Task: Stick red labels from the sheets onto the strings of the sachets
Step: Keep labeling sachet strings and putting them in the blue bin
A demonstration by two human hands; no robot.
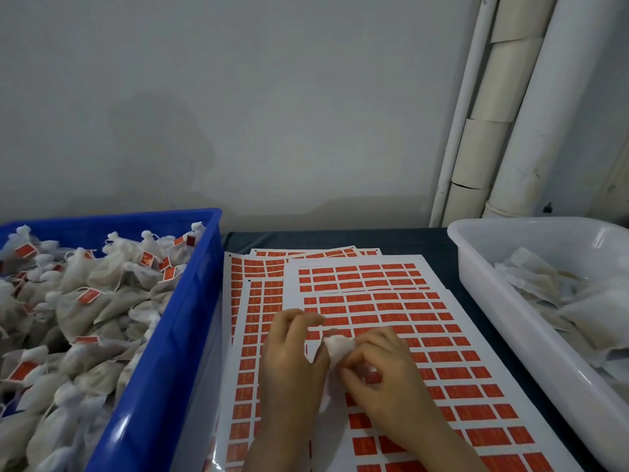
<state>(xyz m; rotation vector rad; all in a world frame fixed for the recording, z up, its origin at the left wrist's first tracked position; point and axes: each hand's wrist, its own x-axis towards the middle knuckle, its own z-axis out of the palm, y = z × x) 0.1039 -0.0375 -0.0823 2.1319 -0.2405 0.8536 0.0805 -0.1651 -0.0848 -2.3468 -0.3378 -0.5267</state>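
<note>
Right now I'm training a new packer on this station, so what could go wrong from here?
1. Both hands, left hand and right hand, work the sachet directly over the top label sheet; a loose label could restick there.
2. The stacked sheets lie fanned and overlapping, so they may slide.
3. The blue crate of labelled sachets is heaped high; a tossed sachet might roll out.

The middle is bounded by a blue crate point(177, 321) on the left and a white tub point(503, 301) on the right. Between them, passage is left open above flat label sheets point(391, 294) toward the wall point(238, 114).
</note>
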